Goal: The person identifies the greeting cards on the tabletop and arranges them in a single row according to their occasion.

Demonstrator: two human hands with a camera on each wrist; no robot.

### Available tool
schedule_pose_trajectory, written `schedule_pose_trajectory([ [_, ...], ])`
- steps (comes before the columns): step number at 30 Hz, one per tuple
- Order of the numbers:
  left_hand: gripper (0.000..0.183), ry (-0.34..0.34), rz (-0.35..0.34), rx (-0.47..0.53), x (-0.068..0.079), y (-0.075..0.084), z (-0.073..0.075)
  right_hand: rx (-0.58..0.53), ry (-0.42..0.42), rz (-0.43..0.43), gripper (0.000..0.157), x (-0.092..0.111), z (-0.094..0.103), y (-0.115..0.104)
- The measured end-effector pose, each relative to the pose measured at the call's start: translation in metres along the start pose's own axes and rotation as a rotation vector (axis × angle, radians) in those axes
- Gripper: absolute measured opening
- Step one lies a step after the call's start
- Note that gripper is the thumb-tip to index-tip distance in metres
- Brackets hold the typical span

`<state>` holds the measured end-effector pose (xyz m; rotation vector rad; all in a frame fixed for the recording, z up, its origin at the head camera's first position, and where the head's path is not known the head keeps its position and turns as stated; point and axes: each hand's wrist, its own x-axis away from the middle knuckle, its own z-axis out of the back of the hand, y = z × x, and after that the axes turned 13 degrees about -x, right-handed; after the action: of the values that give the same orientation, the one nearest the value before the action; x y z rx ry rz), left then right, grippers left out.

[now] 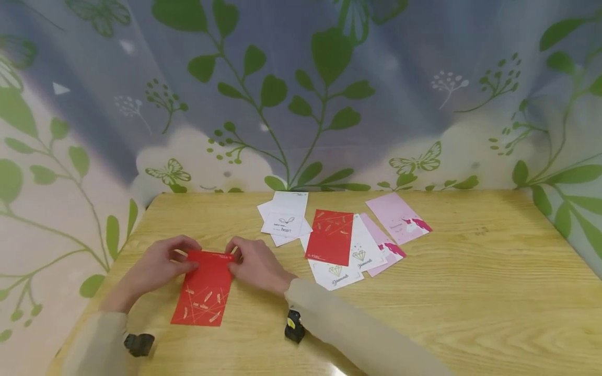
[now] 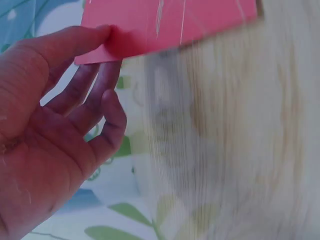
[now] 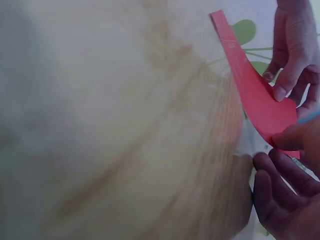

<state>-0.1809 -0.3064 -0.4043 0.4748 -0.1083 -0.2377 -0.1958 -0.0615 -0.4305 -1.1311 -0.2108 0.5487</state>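
Note:
A red card (image 1: pixel 203 292) printed with pale feathers and thin lines is held up near the table's left side. My left hand (image 1: pixel 162 263) pinches its upper left corner between thumb and fingers. At the upper right corner, my right hand (image 1: pixel 261 267) grips it the same way. The left wrist view has the left thumb over the face of the red card (image 2: pixel 165 25), fingers behind it. Seen from the right wrist, the red card (image 3: pixel 260 105) bends in a curve between the two hands.
Right of the hands lie a second red card (image 1: pixel 331 235), white diamond cards (image 1: pixel 359 250), pink unicorn cards (image 1: pixel 397 216) and white heart cards (image 1: pixel 284 222), partly overlapping. The wooden table (image 1: pixel 494 292) meets a leaf-printed curtain (image 1: pixel 301 104) at the back.

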Motion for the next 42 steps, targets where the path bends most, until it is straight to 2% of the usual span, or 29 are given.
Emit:
schedule_pose_trajectory([
  [4, 0.023, 0.037, 0.024, -0.08, 0.0, -0.013, 0.004, 0.099, -0.012, 0.018, 0.017, -0.015, -0.009, -0.003],
  [10, 0.021, 0.067, 0.024, -0.139, -0.001, -0.029, 0.012, 0.186, -0.018, 0.019, 0.013, -0.034, -0.025, -0.01],
  [14, 0.019, 0.048, 0.022, -0.174, -0.003, -0.037, 0.018, 0.252, -0.027, 0.032, 0.011, -0.042, -0.033, -0.01],
  [22, 0.022, -0.03, 0.086, -0.215, 0.003, -0.054, 0.034, 0.362, -0.013, 0.076, 0.01, -0.057, -0.052, -0.019],
  [26, 0.022, -0.033, 0.098, -0.228, 0.01, -0.063, 0.039, 0.395, -0.026, 0.071, 0.009, -0.059, -0.064, -0.024],
  [31, 0.02, -0.027, 0.103, -0.269, 0.017, -0.071, 0.038, 0.425, -0.013, 0.052, 0.007, -0.059, -0.076, -0.026],
  [36, 0.022, -0.021, 0.115, -0.287, 0.017, -0.075, 0.035, 0.479, 0.032, 0.023, 0.011, -0.06, -0.082, -0.027],
  [42, 0.03, -0.049, 0.137, -0.309, 0.013, -0.075, 0.035, 0.507, 0.018, 0.01, 0.018, -0.061, -0.084, -0.026],
])
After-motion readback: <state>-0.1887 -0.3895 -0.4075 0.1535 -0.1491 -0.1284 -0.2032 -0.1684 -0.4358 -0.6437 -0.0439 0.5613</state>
